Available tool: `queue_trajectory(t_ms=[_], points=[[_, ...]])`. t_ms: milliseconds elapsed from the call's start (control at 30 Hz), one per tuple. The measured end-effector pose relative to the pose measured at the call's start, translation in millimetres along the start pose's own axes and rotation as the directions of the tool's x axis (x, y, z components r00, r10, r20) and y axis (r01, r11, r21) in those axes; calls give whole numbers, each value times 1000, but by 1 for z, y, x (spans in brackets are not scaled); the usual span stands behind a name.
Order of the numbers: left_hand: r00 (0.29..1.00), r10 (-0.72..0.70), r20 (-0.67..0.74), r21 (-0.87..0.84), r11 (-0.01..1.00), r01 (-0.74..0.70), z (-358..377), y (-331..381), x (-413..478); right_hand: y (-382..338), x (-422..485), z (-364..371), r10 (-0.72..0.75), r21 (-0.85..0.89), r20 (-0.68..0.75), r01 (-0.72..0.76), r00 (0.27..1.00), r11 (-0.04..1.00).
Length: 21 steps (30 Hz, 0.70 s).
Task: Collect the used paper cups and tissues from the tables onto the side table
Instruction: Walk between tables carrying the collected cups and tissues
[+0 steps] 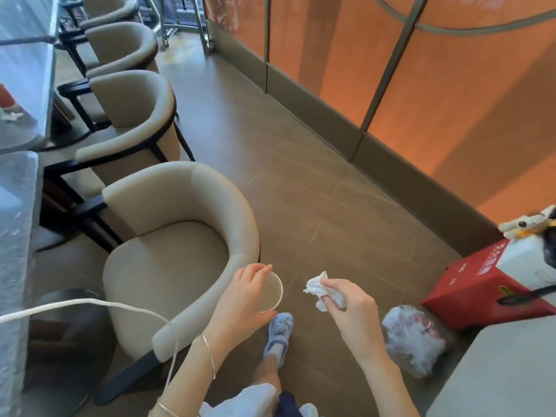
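**Cup and tissue held over the floor**

A paper cup is gripped by the left hand, fingers curled round its rim and side, its open mouth tipped towards the right. A crumpled tissue is pinched in the closed fingers of the right hand. Both are held above the floor, just beside a beige chair. A red box and a plastic bag are seen to the right. On the bench at far left another tissue is lying.

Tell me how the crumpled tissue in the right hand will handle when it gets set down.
The tissue looks limp and crumpled, so it will probably slump rather than hold shape. It seems very light, pinched by the right hand fingertips alone, so a draught may shift it. It is unlikely to roll.
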<state>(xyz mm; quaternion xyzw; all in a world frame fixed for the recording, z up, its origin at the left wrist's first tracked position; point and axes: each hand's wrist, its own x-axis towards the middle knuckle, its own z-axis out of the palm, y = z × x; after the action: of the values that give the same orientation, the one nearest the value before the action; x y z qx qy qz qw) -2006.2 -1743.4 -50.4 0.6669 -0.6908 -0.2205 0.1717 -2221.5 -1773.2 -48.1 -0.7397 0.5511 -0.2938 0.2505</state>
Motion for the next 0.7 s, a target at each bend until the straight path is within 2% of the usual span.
queue_trajectory(t_ms=[133,467,700], points=[[1000,7,19,-1,1000,-7,4,0,58,20,53,-5,23,-15,12,-22,1000,1000],[994,3,-108,-13,1000,-5,-34,-7,229,30,240,-34,-40,-13,19,40,999,999],[984,-112,-136,-31,994,109,-39,-21,281,46,313,-13,-62,56,159,54,985,997]])
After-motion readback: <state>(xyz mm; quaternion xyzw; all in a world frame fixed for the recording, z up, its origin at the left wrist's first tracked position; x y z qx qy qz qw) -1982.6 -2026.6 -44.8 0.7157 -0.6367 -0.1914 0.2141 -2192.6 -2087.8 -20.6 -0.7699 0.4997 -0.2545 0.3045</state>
